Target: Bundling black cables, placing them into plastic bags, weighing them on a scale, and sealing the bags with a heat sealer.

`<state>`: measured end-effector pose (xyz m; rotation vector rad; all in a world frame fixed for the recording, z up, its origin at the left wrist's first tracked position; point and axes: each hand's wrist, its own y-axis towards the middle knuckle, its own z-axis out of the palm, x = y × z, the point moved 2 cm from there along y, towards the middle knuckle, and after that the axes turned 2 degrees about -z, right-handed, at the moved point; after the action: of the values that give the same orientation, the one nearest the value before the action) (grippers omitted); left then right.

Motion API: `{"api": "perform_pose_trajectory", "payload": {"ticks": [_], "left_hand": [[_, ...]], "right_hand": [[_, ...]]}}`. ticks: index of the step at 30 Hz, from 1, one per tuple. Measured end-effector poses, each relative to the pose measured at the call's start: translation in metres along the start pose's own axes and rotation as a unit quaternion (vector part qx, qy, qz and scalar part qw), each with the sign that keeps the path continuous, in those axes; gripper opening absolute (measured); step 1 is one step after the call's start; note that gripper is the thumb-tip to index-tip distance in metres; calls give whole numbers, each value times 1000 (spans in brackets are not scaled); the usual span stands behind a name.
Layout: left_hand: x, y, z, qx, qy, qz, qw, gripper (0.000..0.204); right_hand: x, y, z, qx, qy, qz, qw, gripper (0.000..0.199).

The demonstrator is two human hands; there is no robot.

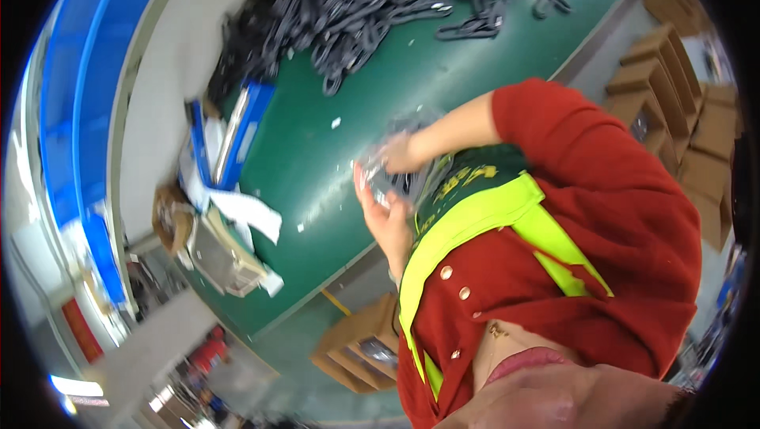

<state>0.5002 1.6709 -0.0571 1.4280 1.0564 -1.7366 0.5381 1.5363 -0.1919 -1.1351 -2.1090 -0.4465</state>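
Note:
Close in front of my body, both hands are at a clear plastic bag [374,166] with dark grey pieces [413,180] in or behind it. My left hand [388,223] holds the bag's near left side, thumb and fingers on either side of the film. My right hand [402,153] reaches over from the right, its fingers bent down onto the bag and dark pieces; motion blurs the fingertips. Across the far side of the green table [317,136] spreads a big heap of dark grey looped pieces [380,1], whose exact kind I cannot make out.
At the table's left stand a blue and white holder [237,136], white paper [249,211] and a beige device [222,259]. Small white scraps [336,123] dot the tabletop. Open cardboard boxes [653,85] line the right, and another box [360,350] sits below the near edge.

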Motion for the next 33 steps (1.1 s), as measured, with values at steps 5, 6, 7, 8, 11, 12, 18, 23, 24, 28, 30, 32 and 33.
{"api": "perform_pose_trajectory", "payload": {"ticks": [5, 6, 7, 8, 11, 12, 18, 23, 24, 28, 30, 32, 33], "left_hand": [[4, -13, 0, -51, -66, -30, 996, 76], [6, -12, 0, -64, -66, -38, 995, 78], [6, -11, -1, -71, -73, -44, 994, 78], [4, -8, -3, -78, -81, -48, 993, 79], [-3, -9, -14, -73, -137, -117, 981, 80], [-6, -6, -10, -70, -137, -120, 981, 80], [-60, 0, 32, 16, -88, -46, 995, 78], [-67, 18, 56, 50, -134, -48, 989, 77], [-67, 20, 54, 47, -148, -54, 986, 76], [-55, 30, 49, 31, -147, -81, 985, 76], [-37, 26, 45, 1, -93, -112, 989, 75], [-27, 23, 44, -16, -65, -131, 989, 75], [-24, 22, 44, -18, -66, -132, 989, 74]], "right_hand": [[-12, 18, 39, -28, -187, 3, 982, 26], [-5, 14, 31, 2, -249, -44, 968, 29], [11, 8, 19, 27, -257, -5, 966, 29], [28, 1, -2, 53, -266, 33, 962, 29], [65, -32, -82, 80, 177, -53, 980, 31], [59, -51, -115, 36, 289, -100, 951, 31], [-151, -224, -188, -260, -321, 421, 808, 22], [-215, -285, -154, -258, -469, 273, 799, 21], [-213, -287, -156, -248, -451, 258, 818, 21], [-218, -281, -182, -243, -390, 276, 844, 21], [-230, -266, -197, -265, -339, 365, 826, 21], [-242, -267, -197, -271, -309, 408, 815, 21], [-249, -270, -196, -246, -326, 421, 810, 22]]}}
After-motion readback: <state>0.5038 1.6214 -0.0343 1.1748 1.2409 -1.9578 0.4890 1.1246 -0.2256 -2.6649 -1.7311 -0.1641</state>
